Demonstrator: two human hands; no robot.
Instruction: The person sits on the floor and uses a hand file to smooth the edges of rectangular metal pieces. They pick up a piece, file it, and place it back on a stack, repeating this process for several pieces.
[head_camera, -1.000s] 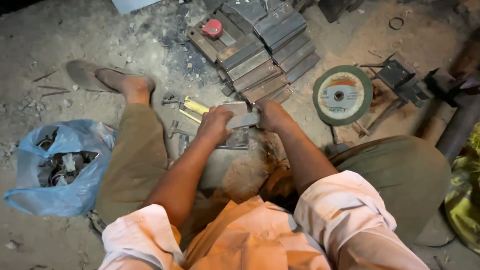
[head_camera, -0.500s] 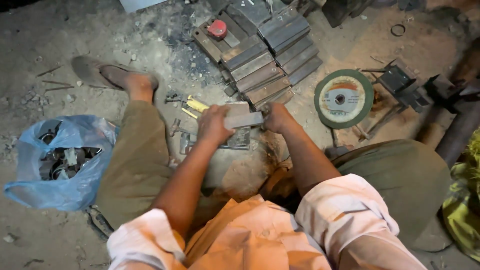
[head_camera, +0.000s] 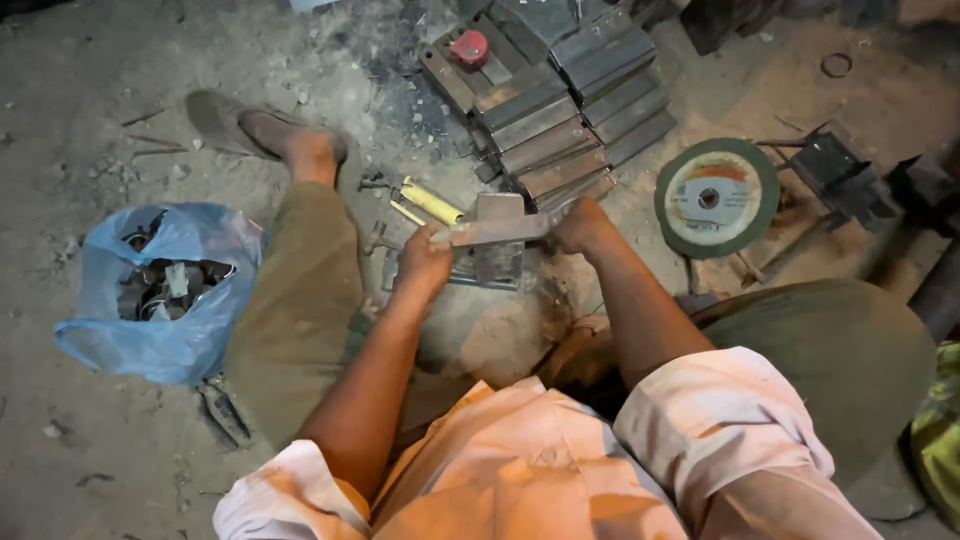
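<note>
I sit on a dusty floor holding a flat grey metal bar (head_camera: 497, 229) level between both hands. My left hand (head_camera: 425, 262) grips its left end. My right hand (head_camera: 582, 226) grips its right end. Just under the bar lie a small metal plate (head_camera: 499, 207) and other metal pieces (head_camera: 487, 268) on the ground. A yellow-handled tool (head_camera: 432, 203) rests on the floor just left of the plate.
A stack of grey metal bars (head_camera: 560, 110) with a red cap (head_camera: 469, 46) lies ahead. A green cutting disc (head_camera: 715, 197) lies right, next to a dark metal fixture (head_camera: 835, 170). A blue plastic bag (head_camera: 150, 300) of metal parts sits left, pliers (head_camera: 222, 408) beside it.
The bar stays held between both hands, which have shifted slightly over the plate. The view has tilted a little.
</note>
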